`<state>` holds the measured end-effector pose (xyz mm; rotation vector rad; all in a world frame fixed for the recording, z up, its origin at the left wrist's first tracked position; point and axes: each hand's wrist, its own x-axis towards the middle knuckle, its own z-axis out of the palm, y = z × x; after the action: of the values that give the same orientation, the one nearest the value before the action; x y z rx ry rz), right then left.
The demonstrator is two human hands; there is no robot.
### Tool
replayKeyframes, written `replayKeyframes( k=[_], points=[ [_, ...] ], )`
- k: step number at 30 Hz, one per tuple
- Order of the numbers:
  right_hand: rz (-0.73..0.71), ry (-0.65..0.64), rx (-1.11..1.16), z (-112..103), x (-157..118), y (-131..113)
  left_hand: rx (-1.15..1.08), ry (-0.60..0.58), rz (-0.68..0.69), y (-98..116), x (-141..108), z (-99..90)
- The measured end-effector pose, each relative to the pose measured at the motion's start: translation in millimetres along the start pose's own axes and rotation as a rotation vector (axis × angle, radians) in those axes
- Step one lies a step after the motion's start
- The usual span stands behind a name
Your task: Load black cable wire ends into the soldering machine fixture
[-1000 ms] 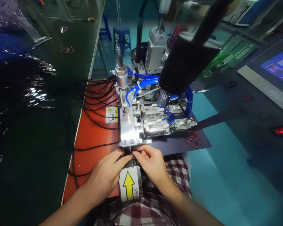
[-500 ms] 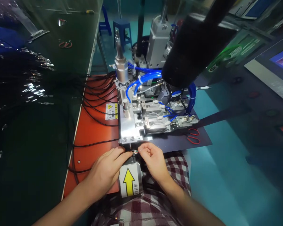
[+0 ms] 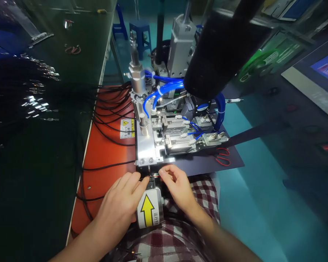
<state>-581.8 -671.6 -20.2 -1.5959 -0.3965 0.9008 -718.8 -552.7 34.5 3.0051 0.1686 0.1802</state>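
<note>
Thin coloured wires (image 3: 154, 175) run between my two hands, at the front end of a metal machine (image 3: 146, 149). My left hand (image 3: 123, 196) is closed, its thumb and index finger at the wires' left end. From the right, my right hand (image 3: 177, 185) pinches their other end between thumb and fingertip. The fingers partly cover the wires, and their tips are too small to make out. Just below the fingertips is a motor-like housing (image 3: 158, 193) with a yellow arrow label (image 3: 147, 211).
Black cables (image 3: 109, 168) cross the orange board (image 3: 106, 153) at left. Red-handled scissors (image 3: 222, 157) lie on the dark plate at right. Blue air tubes (image 3: 169, 85) and a large black cylinder (image 3: 213, 54) overhang the machine. A dark table (image 3: 57, 153) holds bundled cables at far left.
My left hand has drawn slightly to the left, so more of the wires shows between the fingertips. My right hand keeps its pinch in nearly the same place. The whole view has shifted slightly.
</note>
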Motion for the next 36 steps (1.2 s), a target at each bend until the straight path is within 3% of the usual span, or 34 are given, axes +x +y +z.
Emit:
replayKeyframes(
  k=[6, 19, 25, 29, 33, 36],
  points=[
    [0.110, -0.080, 0.135, 4, 5, 0, -0.039, -0.007, -0.004, 5, -5, 2.2],
    [0.125, -0.103, 0.230, 7, 4, 2, -0.132, 0.050, -0.023, 2, 4, 13.6],
    [0.167, -0.133, 0.282, 9, 6, 2, -0.097, 0.003, -0.059, 5, 6, 13.3],
    [0.131, -0.137, 0.268, 7, 5, 1, -0.128, 0.022, -0.134, 5, -15, 10.8],
    [0.107, -0.143, 0.257, 5, 4, 2, 0.010, 0.038, -0.369, 15, -46, 12.2],
    [0.097, -0.145, 0.261, 5, 5, 5, 0.118, 0.022, -0.421, 21, -56, 12.9]
  ],
)
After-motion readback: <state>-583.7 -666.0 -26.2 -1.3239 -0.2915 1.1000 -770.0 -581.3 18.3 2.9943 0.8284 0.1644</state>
